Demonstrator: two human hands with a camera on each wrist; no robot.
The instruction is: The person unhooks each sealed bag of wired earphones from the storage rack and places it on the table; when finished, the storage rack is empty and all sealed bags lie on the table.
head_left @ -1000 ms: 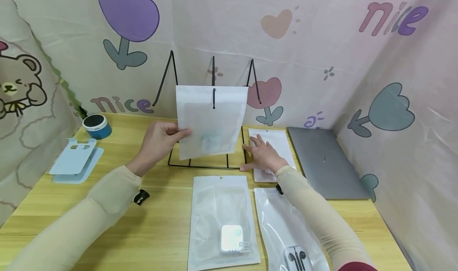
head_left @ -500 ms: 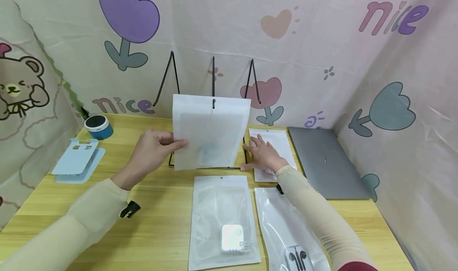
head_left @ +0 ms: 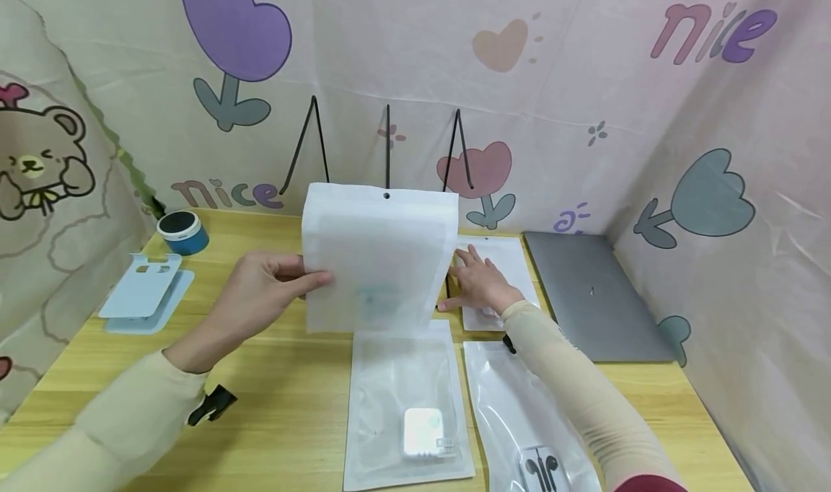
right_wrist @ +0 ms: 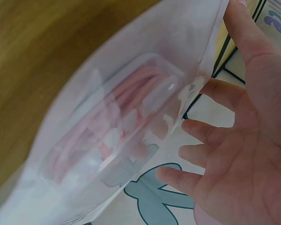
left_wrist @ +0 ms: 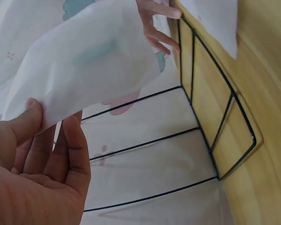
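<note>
My left hand (head_left: 260,297) pinches a white pouch (head_left: 383,254) at its left edge, between thumb and fingers. A faint greenish item shows through the pouch's lower part, and a small hole is in its top edge. Behind it stands a black wire rack (head_left: 388,142) with upright hooks; the pouch hides much of it, while its base wires (left_wrist: 199,128) show in the left wrist view. My right hand (head_left: 480,283) has fingers spread, fingertips right at the rack's base corner. Below that hand lies another white pouch (head_left: 513,257), with a pinkish cable (right_wrist: 136,84) visible inside it.
In front lie a pouch with a white square item (head_left: 423,432) and a pouch with earphones (head_left: 541,470). A grey closed laptop (head_left: 578,297) is at right. At left are a pale blue phone stand (head_left: 143,293) and a round blue container (head_left: 188,241).
The left hand has drawn the pouch toward me and down, off the rack's middle hook, which earlier passed through the pouch's hole. The right hand has stayed in place.
</note>
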